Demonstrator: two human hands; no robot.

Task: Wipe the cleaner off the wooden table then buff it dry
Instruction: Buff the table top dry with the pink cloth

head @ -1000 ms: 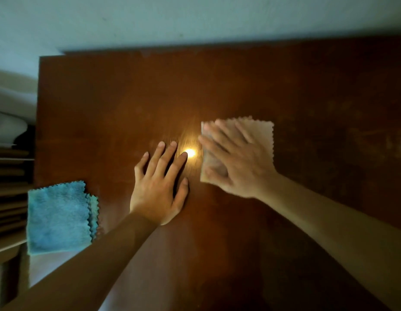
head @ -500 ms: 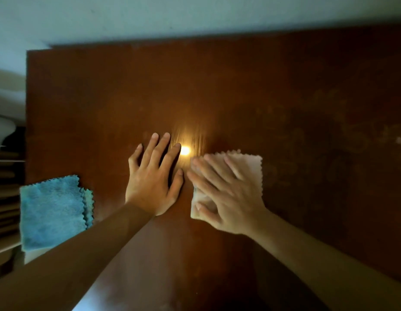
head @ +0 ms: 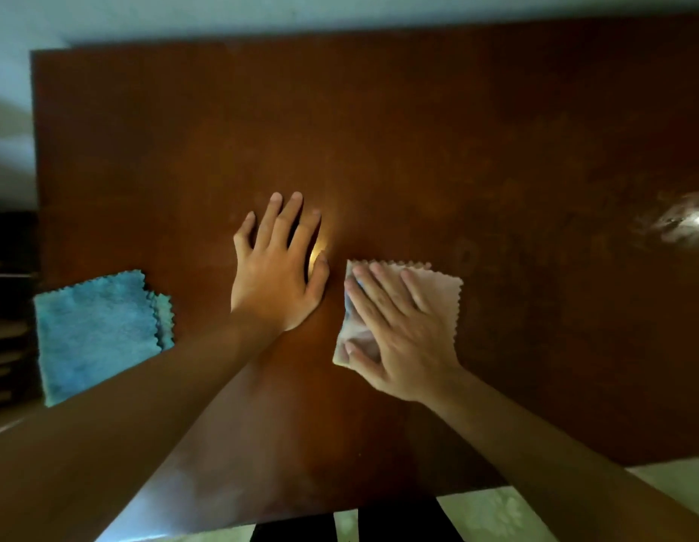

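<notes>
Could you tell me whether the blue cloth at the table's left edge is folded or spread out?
Folded: the blue cloth shows a second scalloped layer peeking out along its right side.

Wooden table (head: 418, 123): dark reddish-brown, smooth, glossy, reflecting light; hazy smears at right. Pale cloth (head: 438, 285): thin, matt, zigzag-cut edges. Blue cloth (head: 97, 330): plush, fuzzy microfibre, matt, zigzag-cut edges.

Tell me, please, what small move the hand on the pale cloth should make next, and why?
Probably slide the pale cloth to the right. The right hand presses it flat beside the left hand, which rests on the wooden table, while a whitish smear shows near the table's right edge, seemingly unwiped.
</notes>
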